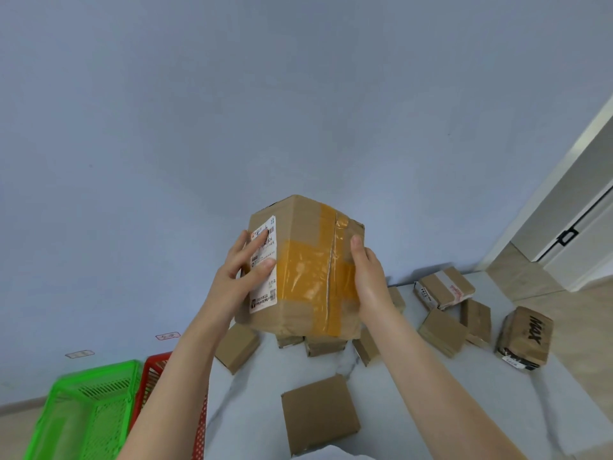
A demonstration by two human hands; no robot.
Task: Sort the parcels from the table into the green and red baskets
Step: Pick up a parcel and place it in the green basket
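I hold a large brown parcel [308, 270] in the air above the table [414, 393], between both hands. It has yellow tape across its front and a white shipping label on its left face. My left hand [242, 270] presses flat on the label side, fingers fairly straight. My right hand [368, 277] grips the right edge, thumb on the taped face and fingers hidden behind. The green basket [86, 393] stands at the lower left. Beside it, the red basket [156, 363] is partly covered by my left forearm.
Several smaller brown parcels lie on the white table: a flat one [318, 413] near me, one [237, 348] at the left edge, a box marked MAX [525, 336] at the right, and a taped one [444, 287] at the back. A blue wall is close behind.
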